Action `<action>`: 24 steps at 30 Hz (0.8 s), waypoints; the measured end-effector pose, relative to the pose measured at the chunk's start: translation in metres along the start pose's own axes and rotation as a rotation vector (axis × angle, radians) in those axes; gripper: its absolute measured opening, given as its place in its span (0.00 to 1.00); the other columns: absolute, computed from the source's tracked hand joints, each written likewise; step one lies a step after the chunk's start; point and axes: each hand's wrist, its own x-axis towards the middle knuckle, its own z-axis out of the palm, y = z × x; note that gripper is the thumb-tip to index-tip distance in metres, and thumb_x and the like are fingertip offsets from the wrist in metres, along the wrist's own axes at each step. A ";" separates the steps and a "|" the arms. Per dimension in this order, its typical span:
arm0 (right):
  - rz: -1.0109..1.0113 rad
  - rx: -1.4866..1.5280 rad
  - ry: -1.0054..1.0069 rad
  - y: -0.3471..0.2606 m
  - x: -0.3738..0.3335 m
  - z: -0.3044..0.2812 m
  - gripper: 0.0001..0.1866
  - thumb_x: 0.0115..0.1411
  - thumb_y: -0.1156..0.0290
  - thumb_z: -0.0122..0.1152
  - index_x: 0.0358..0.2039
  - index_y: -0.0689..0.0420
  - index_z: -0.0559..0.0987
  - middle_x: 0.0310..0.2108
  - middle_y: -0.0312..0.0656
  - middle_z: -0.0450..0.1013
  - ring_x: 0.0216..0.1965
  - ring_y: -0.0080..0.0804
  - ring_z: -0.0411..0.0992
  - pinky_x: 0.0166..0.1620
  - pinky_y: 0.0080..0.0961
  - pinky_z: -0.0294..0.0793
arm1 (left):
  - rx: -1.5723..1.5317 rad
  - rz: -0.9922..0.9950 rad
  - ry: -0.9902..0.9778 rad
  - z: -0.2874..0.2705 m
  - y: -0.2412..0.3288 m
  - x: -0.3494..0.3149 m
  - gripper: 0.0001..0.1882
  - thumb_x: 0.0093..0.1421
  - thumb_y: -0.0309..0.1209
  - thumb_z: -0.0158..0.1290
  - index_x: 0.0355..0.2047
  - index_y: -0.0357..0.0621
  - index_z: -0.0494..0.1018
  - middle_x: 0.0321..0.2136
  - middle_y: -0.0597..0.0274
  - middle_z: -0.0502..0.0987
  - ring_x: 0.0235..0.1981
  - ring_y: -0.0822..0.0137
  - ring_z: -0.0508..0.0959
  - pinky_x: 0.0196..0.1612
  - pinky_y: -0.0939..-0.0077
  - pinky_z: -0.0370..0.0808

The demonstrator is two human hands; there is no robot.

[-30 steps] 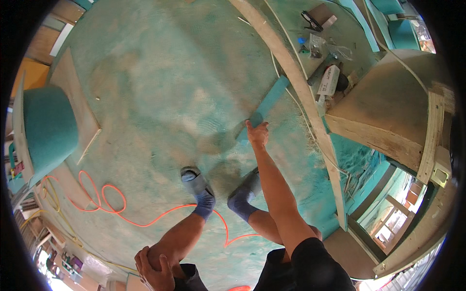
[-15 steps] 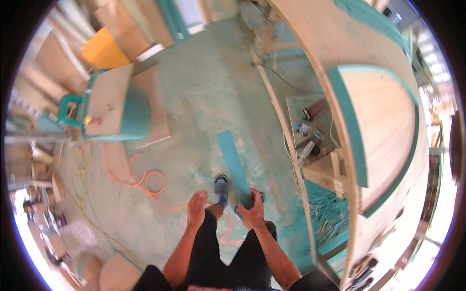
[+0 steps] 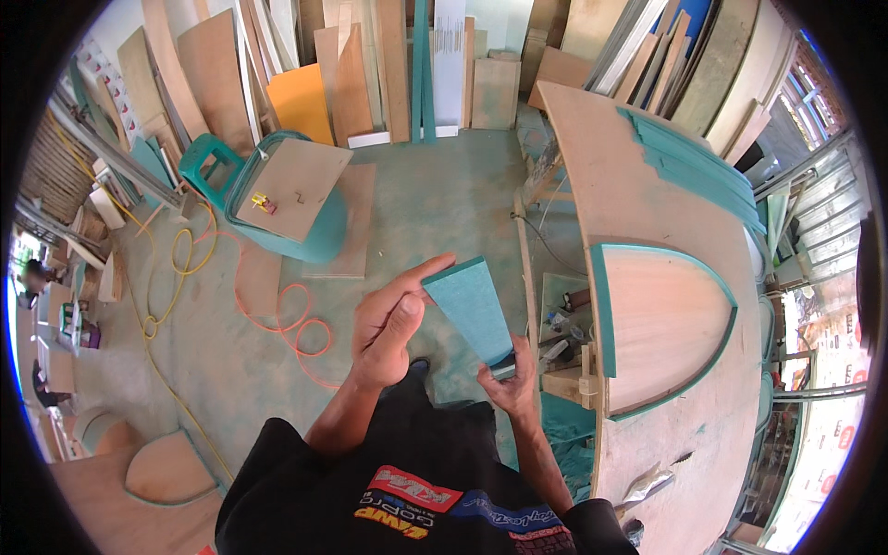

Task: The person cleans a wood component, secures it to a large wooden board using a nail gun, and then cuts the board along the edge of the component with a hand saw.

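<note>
A teal flat board strip (image 3: 472, 310) is raised in front of my body, one end tilted up toward me. My right hand (image 3: 511, 379) grips its lower end, thumb on one side and fingers on the other. Alongside the upper end is my left hand (image 3: 387, 335), open, its thumb raised and fingers stretched out. The fingertips reach the board's left corner; whether they touch or only lie behind it, I cannot tell. To the right, a wooden workbench (image 3: 684, 453) carries an arched wooden panel (image 3: 661, 324) edged in teal strips.
More teal strips (image 3: 689, 166) lie on the bench's far part. A teal tub (image 3: 319, 231) at left has a board (image 3: 291, 190) across it, beside a green stool (image 3: 211, 166). Orange hose (image 3: 294, 324) and yellow hose (image 3: 153, 328) loop over the floor. Planks lean against the back wall.
The teal strip has come up from low by my legs to chest height, its far end tilting upward. My left hand has risen to its upper end. The view has shifted, showing more back wall.
</note>
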 end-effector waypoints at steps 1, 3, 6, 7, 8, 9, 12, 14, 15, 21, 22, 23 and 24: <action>-0.007 -0.008 0.006 -0.004 0.000 -0.001 0.31 0.45 0.79 0.68 0.53 0.59 0.73 0.40 0.48 0.72 0.38 0.44 0.75 0.42 0.33 0.76 | 0.019 0.016 0.012 0.000 0.007 -0.002 0.27 0.76 0.39 0.41 0.60 0.24 0.69 0.42 0.53 0.82 0.45 0.68 0.79 0.53 0.72 0.72; -0.022 -0.018 0.013 -0.010 0.000 0.000 0.31 0.44 0.79 0.68 0.53 0.59 0.74 0.40 0.48 0.73 0.39 0.44 0.76 0.42 0.33 0.76 | 0.050 0.033 0.058 0.002 0.017 -0.003 0.26 0.75 0.39 0.42 0.58 0.24 0.71 0.39 0.56 0.81 0.42 0.71 0.78 0.50 0.75 0.72; -0.029 -0.017 0.039 -0.019 -0.004 -0.001 0.31 0.44 0.79 0.68 0.53 0.58 0.75 0.42 0.49 0.73 0.39 0.45 0.76 0.42 0.35 0.76 | 0.066 -0.009 0.129 0.009 0.023 -0.002 0.24 0.74 0.40 0.44 0.54 0.26 0.74 0.33 0.63 0.79 0.35 0.76 0.75 0.42 0.79 0.71; -0.027 -0.027 0.052 -0.018 -0.006 -0.002 0.30 0.44 0.78 0.68 0.52 0.59 0.75 0.41 0.49 0.74 0.39 0.46 0.76 0.42 0.35 0.76 | 0.055 -0.052 0.130 0.009 0.021 -0.001 0.23 0.73 0.40 0.46 0.51 0.28 0.76 0.31 0.65 0.78 0.33 0.78 0.74 0.40 0.80 0.70; -0.020 -0.039 0.071 -0.015 -0.008 -0.003 0.29 0.45 0.78 0.68 0.52 0.59 0.76 0.41 0.49 0.74 0.39 0.46 0.76 0.42 0.35 0.77 | 0.042 -0.099 0.124 0.009 0.017 0.000 0.22 0.73 0.40 0.48 0.49 0.30 0.77 0.30 0.68 0.77 0.30 0.79 0.72 0.37 0.81 0.69; 0.008 -0.057 0.103 -0.011 -0.016 -0.007 0.29 0.45 0.78 0.68 0.52 0.59 0.76 0.41 0.50 0.74 0.39 0.46 0.76 0.42 0.35 0.77 | 0.145 -0.140 0.159 0.010 0.010 0.002 0.19 0.72 0.39 0.50 0.47 0.33 0.78 0.29 0.70 0.76 0.30 0.80 0.71 0.36 0.81 0.68; 0.078 -0.061 0.008 -0.014 -0.026 -0.026 0.26 0.51 0.74 0.71 0.52 0.61 0.76 0.38 0.48 0.74 0.38 0.45 0.75 0.40 0.36 0.75 | 0.148 -0.337 0.202 -0.002 -0.023 0.010 0.11 0.69 0.37 0.56 0.40 0.42 0.78 0.31 0.73 0.75 0.32 0.80 0.71 0.37 0.79 0.68; 0.187 -0.065 -0.071 -0.011 -0.047 -0.041 0.22 0.55 0.73 0.70 0.51 0.60 0.77 0.38 0.48 0.75 0.38 0.46 0.76 0.40 0.37 0.76 | -0.146 -0.516 0.224 -0.011 -0.069 0.001 0.08 0.67 0.36 0.58 0.40 0.46 0.77 0.34 0.72 0.77 0.38 0.76 0.74 0.42 0.76 0.71; 0.229 -0.047 -0.106 -0.007 -0.057 -0.047 0.21 0.57 0.72 0.70 0.51 0.60 0.78 0.38 0.48 0.75 0.38 0.47 0.76 0.40 0.37 0.77 | -0.244 -0.577 0.219 -0.013 -0.090 -0.006 0.09 0.67 0.36 0.58 0.42 0.46 0.76 0.36 0.70 0.77 0.41 0.73 0.75 0.44 0.74 0.72; 0.508 -0.464 0.241 0.031 -0.182 -0.109 0.12 0.60 0.72 0.64 0.45 0.56 0.82 0.43 0.46 0.79 0.44 0.50 0.77 0.46 0.41 0.79 | -0.216 -1.031 0.156 0.096 -0.232 -0.092 0.16 0.68 0.32 0.56 0.53 0.41 0.69 0.43 0.60 0.75 0.46 0.61 0.78 0.52 0.63 0.78; 0.543 -0.542 0.297 0.038 -0.208 -0.121 0.12 0.60 0.73 0.64 0.45 0.55 0.83 0.42 0.45 0.80 0.45 0.50 0.77 0.46 0.41 0.78 | -0.269 -1.094 0.109 0.126 -0.244 -0.113 0.15 0.67 0.31 0.56 0.52 0.39 0.70 0.42 0.60 0.75 0.45 0.61 0.78 0.52 0.63 0.79; 0.572 -0.641 0.342 0.043 -0.230 -0.132 0.12 0.59 0.75 0.63 0.45 0.56 0.83 0.42 0.45 0.80 0.44 0.49 0.77 0.47 0.40 0.77 | -0.317 -1.161 0.063 0.155 -0.252 -0.131 0.15 0.67 0.30 0.55 0.50 0.37 0.70 0.42 0.59 0.75 0.44 0.62 0.78 0.53 0.62 0.79; 0.619 -0.675 0.386 0.045 -0.247 -0.144 0.12 0.60 0.75 0.62 0.45 0.56 0.83 0.42 0.44 0.80 0.44 0.49 0.76 0.48 0.40 0.76 | -0.330 -1.155 -0.013 0.183 -0.263 -0.148 0.14 0.68 0.31 0.55 0.50 0.36 0.71 0.42 0.58 0.75 0.44 0.62 0.78 0.52 0.62 0.80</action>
